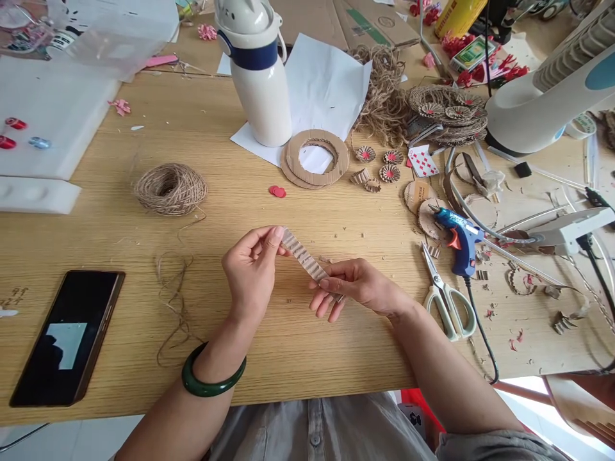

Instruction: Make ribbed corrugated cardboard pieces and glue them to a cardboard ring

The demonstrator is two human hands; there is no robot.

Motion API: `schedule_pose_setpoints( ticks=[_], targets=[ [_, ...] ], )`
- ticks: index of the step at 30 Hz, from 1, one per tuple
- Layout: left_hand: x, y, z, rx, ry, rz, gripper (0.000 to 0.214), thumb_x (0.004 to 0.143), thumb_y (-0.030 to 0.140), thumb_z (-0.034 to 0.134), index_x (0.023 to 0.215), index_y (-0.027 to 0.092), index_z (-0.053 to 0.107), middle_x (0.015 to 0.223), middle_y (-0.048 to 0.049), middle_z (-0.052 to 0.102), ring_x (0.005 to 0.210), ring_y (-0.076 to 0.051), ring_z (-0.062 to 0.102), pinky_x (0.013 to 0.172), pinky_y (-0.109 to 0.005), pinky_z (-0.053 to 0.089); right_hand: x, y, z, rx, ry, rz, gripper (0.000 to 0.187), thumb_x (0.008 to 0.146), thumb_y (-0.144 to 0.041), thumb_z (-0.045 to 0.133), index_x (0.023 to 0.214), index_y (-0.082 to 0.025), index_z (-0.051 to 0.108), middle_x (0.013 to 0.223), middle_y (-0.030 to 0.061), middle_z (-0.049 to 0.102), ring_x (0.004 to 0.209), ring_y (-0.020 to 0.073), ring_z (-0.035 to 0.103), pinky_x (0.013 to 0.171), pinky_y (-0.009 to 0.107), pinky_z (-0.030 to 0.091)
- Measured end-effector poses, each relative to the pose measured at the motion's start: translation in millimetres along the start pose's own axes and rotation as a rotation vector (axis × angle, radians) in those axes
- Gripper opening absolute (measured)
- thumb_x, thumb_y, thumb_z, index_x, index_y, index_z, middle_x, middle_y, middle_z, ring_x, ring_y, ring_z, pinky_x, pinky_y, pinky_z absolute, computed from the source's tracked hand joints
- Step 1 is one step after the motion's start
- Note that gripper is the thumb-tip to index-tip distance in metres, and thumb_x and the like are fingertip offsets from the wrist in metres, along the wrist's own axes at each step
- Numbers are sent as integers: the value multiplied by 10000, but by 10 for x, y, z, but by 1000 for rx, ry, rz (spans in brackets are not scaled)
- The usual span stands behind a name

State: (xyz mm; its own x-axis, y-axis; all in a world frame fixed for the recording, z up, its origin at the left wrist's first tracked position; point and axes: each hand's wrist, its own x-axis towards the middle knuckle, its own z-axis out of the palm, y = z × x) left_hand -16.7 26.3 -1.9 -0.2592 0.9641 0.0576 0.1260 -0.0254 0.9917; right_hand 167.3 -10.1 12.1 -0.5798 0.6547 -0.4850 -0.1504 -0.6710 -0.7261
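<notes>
Corrugated cardboard strip point(303, 256) in work over the wooden tabletop point(283, 346), one end pinched by thumb and fingers of the left hand point(250, 272), the other by the right hand point(360, 288), wrists turned inward, forearms low; any further bending calling for both pinches staying firm

End of cardboard strip point(302, 255) hidden behind fingers point(275, 235)

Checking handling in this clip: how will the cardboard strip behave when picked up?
The cardboard strip is probably light: the left hand and right hand hold it by the fingertips. Its ridges suggest it bends easily and may crease.
</notes>
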Motion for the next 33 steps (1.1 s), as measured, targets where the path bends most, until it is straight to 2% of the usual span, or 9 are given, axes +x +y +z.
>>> schedule_pose_setpoints(
  ticks=[6,12,14,17,20,25,29,33],
  targets=[
    [40,6,-3,-60,63,-29,160,845,311,700,791,161,711,634,20,638,589,-97,602,619,-222,529,-2,3,-18,6,2,11,380,830,-454,731,989,-113,680,748,75,775,632,162,739,542,248,610],
    [48,-27,-1,-128,45,-88,202,826,354,720,807,153,712,687,3,670,584,-95,609,609,-222,547,-16,-14,-16,52,10,-34,447,839,-402,734,1188,-139,635,737,63,786,616,163,746,548,245,611],
    [49,-29,-3,-145,44,-108,214,819,362,727,806,150,711,689,4,670,577,-91,612,615,-223,561,-18,-20,-11,50,21,-33,404,839,-402,729,1132,-134,654,723,62,782,601,158,740,544,242,610],
    [51,-22,-8,-162,40,-131,237,814,378,730,797,142,702,686,5,670,578,-97,627,624,-238,587,-10,-20,-7,48,57,-30,315,820,-412,737,947,-133,667,689,53,770,563,144,720,527,234,603],
    [52,-17,-11,-156,32,-146,262,815,399,724,798,139,697,712,-7,683,608,-115,653,623,-256,604,10,-12,-13,60,105,-59,316,816,-440,734,819,-139,637,647,46,755,514,134,693,494,227,585],
    [54,-26,-6,-212,24,-173,269,799,402,740,799,136,698,734,-15,684,623,-126,668,627,-269,615,45,0,-36,-4,262,-178,360,814,-491,723,786,-144,630,587,11,710,437,113,638,464,214,533],
    [43,-28,0,-272,-14,-202,274,780,397,762,795,132,694,736,-18,679,628,-130,675,637,-279,622,61,3,-29,-180,511,-352,356,837,-491,703,732,-157,641,557,-11,662,451,88,589,476,199,480],
    [13,-22,10,-291,-109,-257,285,783,413,757,816,141,680,747,-22,686,650,-146,698,668,-294,627,53,-15,10,-139,629,-454,337,798,-491,745,715,-178,653,665,17,692,600,147,662,604,282,572]
  ],
)
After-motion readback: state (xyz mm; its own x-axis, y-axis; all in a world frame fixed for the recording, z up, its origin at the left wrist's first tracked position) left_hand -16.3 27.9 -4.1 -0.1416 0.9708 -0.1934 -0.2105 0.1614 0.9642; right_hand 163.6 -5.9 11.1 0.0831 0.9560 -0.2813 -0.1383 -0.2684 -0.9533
